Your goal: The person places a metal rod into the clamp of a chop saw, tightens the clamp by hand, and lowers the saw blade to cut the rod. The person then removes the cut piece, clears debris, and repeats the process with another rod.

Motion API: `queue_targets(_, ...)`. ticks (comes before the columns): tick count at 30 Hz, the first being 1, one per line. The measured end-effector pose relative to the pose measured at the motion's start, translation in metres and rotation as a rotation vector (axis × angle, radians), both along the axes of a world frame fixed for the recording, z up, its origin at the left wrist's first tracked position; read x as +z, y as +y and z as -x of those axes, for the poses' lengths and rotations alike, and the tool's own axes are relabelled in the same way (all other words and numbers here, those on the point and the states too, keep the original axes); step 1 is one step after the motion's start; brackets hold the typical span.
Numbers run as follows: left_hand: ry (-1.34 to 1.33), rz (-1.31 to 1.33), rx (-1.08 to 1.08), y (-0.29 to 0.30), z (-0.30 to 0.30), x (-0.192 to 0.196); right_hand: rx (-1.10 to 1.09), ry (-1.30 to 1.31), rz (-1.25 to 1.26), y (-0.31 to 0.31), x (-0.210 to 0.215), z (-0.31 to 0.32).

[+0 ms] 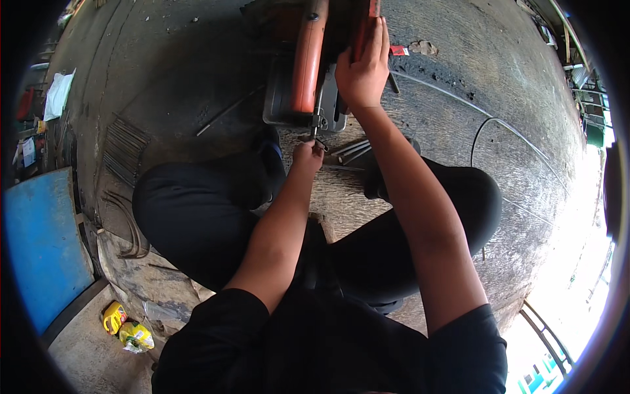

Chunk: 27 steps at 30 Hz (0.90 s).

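An orange cut-off machine point(308, 72) stands in front of my feet on a grey base plate point(279, 98). At its near end a metal clamp screw point(315, 123) sticks out toward me. My left hand point(308, 156) is closed around the handle at the end of that screw, so most of the handle is hidden. Beyond and to the right, my right hand point(363, 75) rests against a red part point(365, 29) of the machine, its fingers stretched out and thumb apart. Short metal rods point(355, 152) lie on the ground just right of my left hand.
A bundle of dark rods point(125, 150) and several bent rods point(128, 226) lie left of my knee. One bar point(230, 111) lies left of the machine. A long thin rod point(459, 100) curves away right. A blue panel point(46, 243) and yellow container point(115, 318) are far left.
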<state>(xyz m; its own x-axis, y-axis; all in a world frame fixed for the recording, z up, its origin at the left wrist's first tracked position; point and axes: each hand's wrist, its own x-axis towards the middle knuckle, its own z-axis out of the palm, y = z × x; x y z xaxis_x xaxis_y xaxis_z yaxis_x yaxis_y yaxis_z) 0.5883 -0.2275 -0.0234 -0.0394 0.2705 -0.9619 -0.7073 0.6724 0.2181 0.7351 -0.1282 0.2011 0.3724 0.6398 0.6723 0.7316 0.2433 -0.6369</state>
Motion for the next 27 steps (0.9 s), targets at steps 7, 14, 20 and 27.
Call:
queue_targets(7,0.057,-0.008,0.116,-0.013,0.005,-0.010,-0.035,-0.077,-0.021,-0.002,0.004,0.000)
queue_targets(14,0.013,-0.059,-0.052,-0.017,-0.017,0.011,-0.030,-0.059,-0.003,0.000,-0.008,-0.008)
queue_targets(20,-0.099,0.226,0.073,-0.017,-0.024,0.019,-0.050,-0.126,-0.029,-0.004,-0.011,-0.015)
queue_targets(27,0.067,-0.109,0.154,-0.018,-0.009,-0.004,0.030,0.018,0.051,-0.006,0.010,-0.002)
